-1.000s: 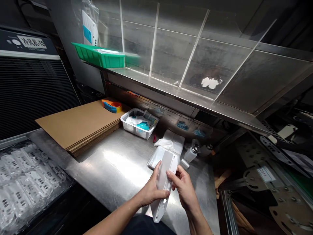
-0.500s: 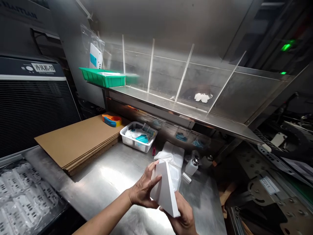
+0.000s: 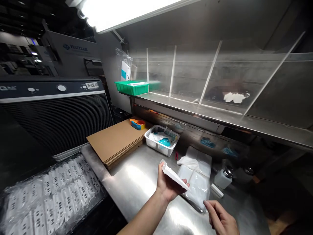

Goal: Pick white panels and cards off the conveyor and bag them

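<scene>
My left hand (image 3: 168, 187) is closed around a thin white plastic panel (image 3: 174, 176), held tilted above the metal table. The thumb is at its upper end and fingertips show at its far edge. My right hand (image 3: 221, 217) is apart from the panel, thumb and forefinger pressed together beside the near corner of a stack of clear plastic bags (image 3: 197, 186). Whether anything lies between those fingertips cannot be made out. A crumpled white cloth (image 3: 189, 163) rests on the bags. To their right lies a small white block (image 3: 217, 190).
A white pump bottle (image 3: 223, 178) stands at the right. Behind are a grey-white basket (image 3: 160, 150), a red-handled tool (image 3: 176, 155) and cardboard sheets (image 3: 114, 140) bearing a tape dispenser (image 3: 137, 124). A metal shelf (image 3: 181, 101) with a green tray (image 3: 132, 88) overhangs the table (image 3: 127, 182). Bagged white parts (image 3: 56, 199) lie lower left.
My right hand has let go of the white panel and moved right, toward the bags. The panel, now in my left hand alone, has tipped flatter. The view has turned left.
</scene>
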Action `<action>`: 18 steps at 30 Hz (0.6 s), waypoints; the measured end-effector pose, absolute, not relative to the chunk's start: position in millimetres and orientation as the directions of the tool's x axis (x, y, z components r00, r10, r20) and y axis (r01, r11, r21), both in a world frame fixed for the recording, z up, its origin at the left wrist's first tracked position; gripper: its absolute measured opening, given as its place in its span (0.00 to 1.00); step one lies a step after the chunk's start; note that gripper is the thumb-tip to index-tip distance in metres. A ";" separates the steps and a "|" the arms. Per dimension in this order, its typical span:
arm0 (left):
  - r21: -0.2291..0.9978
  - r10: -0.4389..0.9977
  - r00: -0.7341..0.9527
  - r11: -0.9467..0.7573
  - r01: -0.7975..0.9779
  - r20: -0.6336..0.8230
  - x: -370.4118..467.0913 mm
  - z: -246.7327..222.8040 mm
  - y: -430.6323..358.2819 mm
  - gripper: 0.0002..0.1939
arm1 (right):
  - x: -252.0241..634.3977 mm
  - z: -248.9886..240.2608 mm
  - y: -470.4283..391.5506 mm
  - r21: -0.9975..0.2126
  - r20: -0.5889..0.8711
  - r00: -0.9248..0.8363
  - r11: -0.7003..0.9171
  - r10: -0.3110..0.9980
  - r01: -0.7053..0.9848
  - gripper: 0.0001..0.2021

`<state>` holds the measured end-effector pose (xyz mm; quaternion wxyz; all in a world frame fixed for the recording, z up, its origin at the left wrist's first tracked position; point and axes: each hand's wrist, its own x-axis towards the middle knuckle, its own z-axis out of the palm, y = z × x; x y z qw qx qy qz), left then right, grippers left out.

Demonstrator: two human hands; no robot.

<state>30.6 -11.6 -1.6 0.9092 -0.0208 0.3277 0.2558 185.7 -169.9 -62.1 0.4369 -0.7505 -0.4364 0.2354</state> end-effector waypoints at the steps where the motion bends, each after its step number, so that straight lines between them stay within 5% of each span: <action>1: 0.105 0.450 0.656 0.863 -0.494 -0.606 29.2 -1.8 -11.9 0.46 | 184.6 -73.3 -169.9 -0.809 0.039 0.492 -0.262 0.870 0.526 0.19; 7: 0.034 0.430 0.654 0.850 -0.526 -0.622 28.2 -6.6 -16.0 0.49 | 185.8 -115.8 -150.0 -0.497 0.223 0.342 -0.195 0.913 0.846 0.17; 14: 0.024 0.430 0.650 0.844 -0.535 -0.626 23.0 -9.7 -16.3 0.45 | 180.7 -115.3 -131.9 -0.549 0.160 0.367 -0.226 0.916 0.805 0.18; 18: 0.206 0.527 0.553 0.817 -0.539 -0.645 25.4 -12.0 -19.1 0.36 | 191.4 -98.3 -129.1 -0.636 0.088 0.411 -0.266 0.907 0.725 0.17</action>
